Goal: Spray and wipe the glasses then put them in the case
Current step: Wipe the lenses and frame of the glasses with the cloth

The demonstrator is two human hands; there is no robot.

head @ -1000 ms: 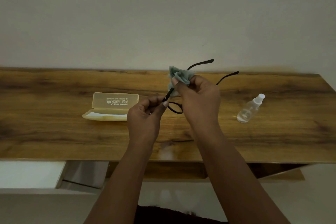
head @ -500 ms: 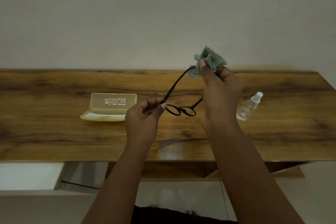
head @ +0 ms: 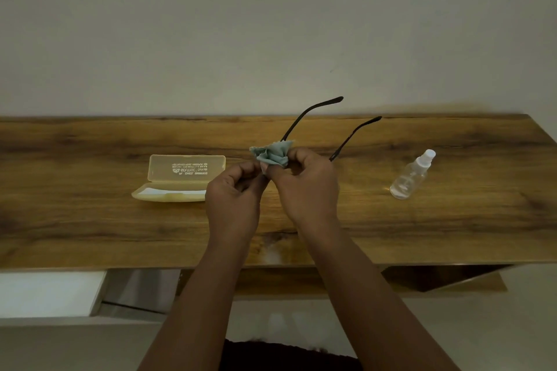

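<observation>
- Glasses [head: 313,117] sit in both hands above the table [head: 90,220]; front and lenses hidden behind the fingers, both temples pointing up and away toward the wall, slanting right
- Left hand [head: 233,199] has fingers curled in, pinching what seems to be the frame's left end; the contact itself is hidden
- Right hand [head: 304,187] pinches the cloth [head: 272,153], bunched between thumb and fingertips over what is probably a lens; judged step: wiping
- Case [head: 180,178] lies open on the table left of the hands, well apart, long axis left to right, lid tipped back; left hand is nearer it, so stowing means folding the temples and carrying the frame leftward
- Bottle [head: 411,175] lies tilted at the right, untouched
- Lid bears white print, upside down and too small to read
</observation>
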